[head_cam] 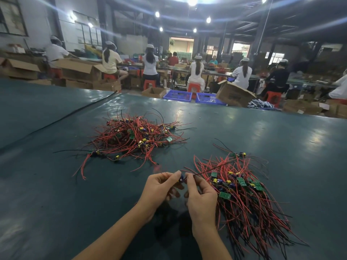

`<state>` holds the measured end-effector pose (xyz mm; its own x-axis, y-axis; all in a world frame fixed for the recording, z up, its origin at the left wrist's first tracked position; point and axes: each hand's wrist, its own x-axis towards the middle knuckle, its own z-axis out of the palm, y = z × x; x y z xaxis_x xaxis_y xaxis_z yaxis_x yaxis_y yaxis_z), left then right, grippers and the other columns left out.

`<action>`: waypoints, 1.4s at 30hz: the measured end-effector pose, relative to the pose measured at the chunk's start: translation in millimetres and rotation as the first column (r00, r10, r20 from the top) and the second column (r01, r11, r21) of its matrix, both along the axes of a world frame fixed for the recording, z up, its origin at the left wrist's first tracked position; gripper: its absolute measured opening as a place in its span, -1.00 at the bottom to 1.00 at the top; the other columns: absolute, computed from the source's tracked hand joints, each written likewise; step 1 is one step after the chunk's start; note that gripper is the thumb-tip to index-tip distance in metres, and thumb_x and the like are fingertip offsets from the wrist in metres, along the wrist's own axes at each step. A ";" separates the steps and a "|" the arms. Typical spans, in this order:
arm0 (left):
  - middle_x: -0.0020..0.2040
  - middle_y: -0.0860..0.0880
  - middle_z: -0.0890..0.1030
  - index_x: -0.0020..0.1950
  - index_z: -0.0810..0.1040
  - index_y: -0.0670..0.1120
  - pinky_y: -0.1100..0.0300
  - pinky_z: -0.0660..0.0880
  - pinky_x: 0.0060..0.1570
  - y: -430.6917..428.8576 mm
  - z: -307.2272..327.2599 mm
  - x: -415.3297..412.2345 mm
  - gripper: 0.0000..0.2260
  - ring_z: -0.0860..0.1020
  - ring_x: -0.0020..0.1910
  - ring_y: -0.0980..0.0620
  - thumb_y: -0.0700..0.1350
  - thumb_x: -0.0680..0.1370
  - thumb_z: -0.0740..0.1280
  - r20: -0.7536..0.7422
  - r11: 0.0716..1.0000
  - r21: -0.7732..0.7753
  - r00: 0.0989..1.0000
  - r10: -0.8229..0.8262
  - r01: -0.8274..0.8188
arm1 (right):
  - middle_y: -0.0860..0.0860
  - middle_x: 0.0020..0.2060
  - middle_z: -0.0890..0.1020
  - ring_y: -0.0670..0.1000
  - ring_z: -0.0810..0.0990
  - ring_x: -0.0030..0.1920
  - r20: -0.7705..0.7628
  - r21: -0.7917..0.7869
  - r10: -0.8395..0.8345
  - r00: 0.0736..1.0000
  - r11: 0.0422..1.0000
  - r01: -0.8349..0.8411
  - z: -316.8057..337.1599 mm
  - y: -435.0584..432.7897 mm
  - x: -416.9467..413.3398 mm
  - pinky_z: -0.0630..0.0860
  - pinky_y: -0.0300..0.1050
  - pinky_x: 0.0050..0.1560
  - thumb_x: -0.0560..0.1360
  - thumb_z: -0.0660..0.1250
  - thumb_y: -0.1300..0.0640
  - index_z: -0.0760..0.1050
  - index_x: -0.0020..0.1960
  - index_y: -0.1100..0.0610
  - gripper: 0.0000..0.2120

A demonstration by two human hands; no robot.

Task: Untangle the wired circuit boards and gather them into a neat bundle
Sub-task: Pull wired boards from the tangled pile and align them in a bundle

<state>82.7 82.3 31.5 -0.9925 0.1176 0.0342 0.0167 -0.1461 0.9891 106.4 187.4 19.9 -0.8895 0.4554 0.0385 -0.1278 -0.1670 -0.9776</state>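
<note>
Above the dark green table (56,203), a worker's left grip (159,192) and right grip (201,197) meet fingertip to fingertip. Both are clamped on a single wired circuit board (181,179), pinched between thumbs and forefingers. A thin black lead (206,170) runs from the board past the right grip. Just beside and outward of that grip lies the gathered bundle (244,194), green boards clustered near the fingers, with red and black wires trailing back toward the worker. Beyond the grips, slightly to the left-grip side and well apart from them, sits the tangled pile (135,136) of red wires and small boards. Farther still, a black cable (75,111) crosses the table. Past its far edge stand blue baskets (177,95) and a cardboard box (234,94), then a row of seated workers (150,62) in caps.
</note>
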 end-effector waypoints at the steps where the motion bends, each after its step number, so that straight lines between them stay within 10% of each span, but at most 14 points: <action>1: -0.33 -0.11 0.67 -0.21 0.68 -0.18 0.36 0.45 -0.48 -0.1 -1.6 2.2 -0.81 0.60 -0.44 0.09 -0.05 0.46 0.43 0.016 0.999 0.036 1.000 -0.004 0.003 | 0.01 -0.31 0.71 0.02 0.70 -0.22 0.021 -0.049 0.001 1.000 0.999 0.000 1.8 -0.5 -1.5 0.65 -0.01 -0.16 0.53 0.40 0.11 0.68 -0.25 0.02 -0.81; 8: -0.28 -0.14 0.68 -0.14 0.68 -0.20 0.28 0.50 -0.38 -3.0 -8.9 9.5 -0.70 0.62 -0.35 0.03 0.03 0.33 0.48 0.001 1.000 0.015 1.000 -0.013 0.013 | 0.03 -0.40 0.68 -0.03 0.65 -0.38 0.026 -0.151 0.057 0.998 0.987 -0.052 9.0 -7.4 -1.1 0.56 -0.19 -0.41 0.50 0.42 0.18 0.67 -0.35 0.10 -0.75; 13: -0.33 -0.15 0.66 -0.21 0.66 -0.23 0.31 0.46 -0.43 -4.1 -8.2 9.4 -0.70 0.56 -0.43 0.07 0.01 0.30 0.51 0.013 0.999 0.033 1.000 -0.004 0.004 | 0.08 -0.33 0.70 0.16 0.67 -0.13 0.114 -0.181 0.045 0.993 0.983 -0.023 6.9 -7.4 -5.5 0.60 0.14 0.03 0.49 0.44 0.19 0.67 -0.36 0.12 -0.76; 21: -0.39 -0.18 0.63 -0.35 0.60 -0.15 0.29 0.44 -0.49 -4.8 -1.6 9.5 -0.84 0.50 -0.52 0.05 -0.09 0.35 0.49 -0.025 0.995 0.015 0.995 -0.094 0.095 | -0.11 -0.64 0.27 -0.14 0.19 -0.63 0.213 -0.302 -0.111 0.971 0.937 0.174 15.8 23.7 -18.7 0.20 -0.29 -0.62 0.47 0.45 0.16 0.64 -0.23 0.14 -0.89; 34: -0.41 -0.13 0.62 -0.43 0.60 -0.06 0.29 0.41 -0.49 -14.7 -0.4 11.4 -0.77 0.48 -0.53 0.07 0.05 0.24 0.55 -0.039 0.978 0.033 0.979 -0.202 0.204 | -0.10 -0.48 0.28 -0.16 0.14 -0.65 -0.017 -0.639 -0.010 1.000 0.769 -0.003 33.1 50.9 -10.9 0.13 -0.34 -0.67 0.61 0.24 0.15 0.48 -0.19 0.10 -0.80; 42: -0.35 -0.12 0.60 -0.30 0.59 -0.16 0.33 0.45 -0.44 -13.3 1.3 9.4 -0.81 0.47 -0.48 0.09 -0.04 0.35 0.46 0.085 0.977 0.207 0.994 -0.066 0.047 | -0.05 -0.53 0.40 -0.09 0.33 -0.52 0.085 -0.211 0.031 0.996 0.977 -0.013 13.7 9.7 -4.0 0.35 -0.24 -0.52 0.43 0.49 0.00 0.59 -0.34 0.13 -0.74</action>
<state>92.1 69.0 32.9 -0.9845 0.1736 -0.0263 -0.0854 -0.3430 0.9354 102.5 197.0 33.6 -0.8950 0.4253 -0.1345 -0.0373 -0.3719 -0.9275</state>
